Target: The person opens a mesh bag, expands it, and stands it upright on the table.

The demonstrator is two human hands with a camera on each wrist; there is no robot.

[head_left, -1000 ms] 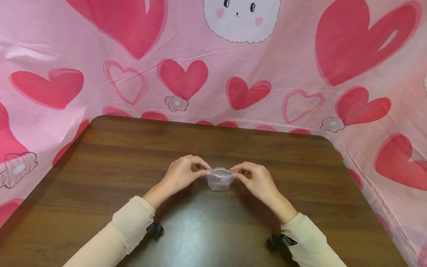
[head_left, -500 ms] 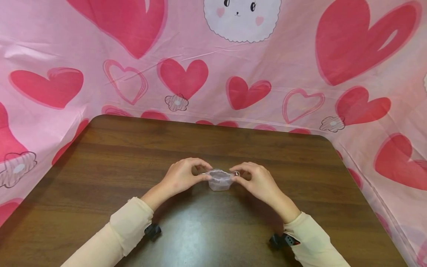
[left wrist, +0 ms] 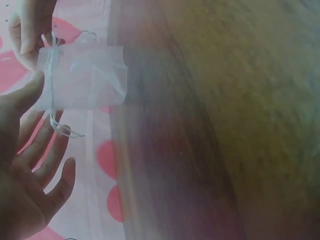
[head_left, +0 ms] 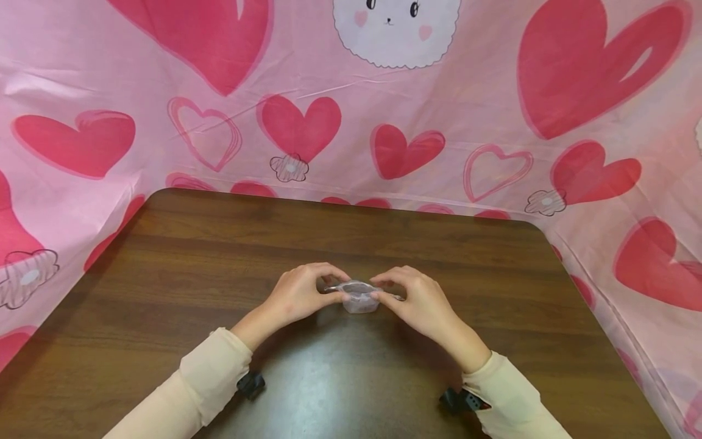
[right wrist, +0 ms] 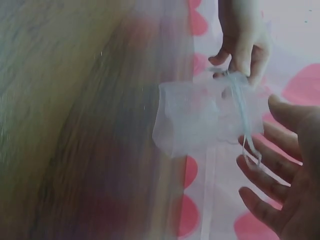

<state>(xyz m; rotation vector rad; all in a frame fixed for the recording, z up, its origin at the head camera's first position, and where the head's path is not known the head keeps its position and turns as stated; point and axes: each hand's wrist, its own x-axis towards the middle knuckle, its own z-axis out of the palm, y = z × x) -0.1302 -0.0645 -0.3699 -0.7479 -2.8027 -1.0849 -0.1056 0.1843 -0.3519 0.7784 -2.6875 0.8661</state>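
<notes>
A small sheer white drawstring pouch (head_left: pixel 361 303) is held upright just above or on the table, its mouth facing up and partly spread. My left hand (head_left: pixel 297 295) pinches the left side of the mouth between thumb and fingers. On the opposite side, my right hand (head_left: pixel 421 299) grips the rim the same way. Pale cord loops stick out past both sides; in the left wrist view the drawstring (left wrist: pixel 52 95) runs across the pouch just below its top edge. The right wrist view shows the pouch's thin see-through body (right wrist: pixel 187 120), with nothing discernible inside.
A dark brown wooden table (head_left: pixel 230 238) lies under both hands. Pink cloth with red hearts (head_left: pixel 301 125) hangs behind it and along both sides. Black wrist cameras (head_left: pixel 251 385) sit beneath the beige sleeves.
Both hands have slid inward and slightly down along the pouch's rim, the right one farther left. The mouth sits lower, and the drawstring loops now show beyond the fingers.
</notes>
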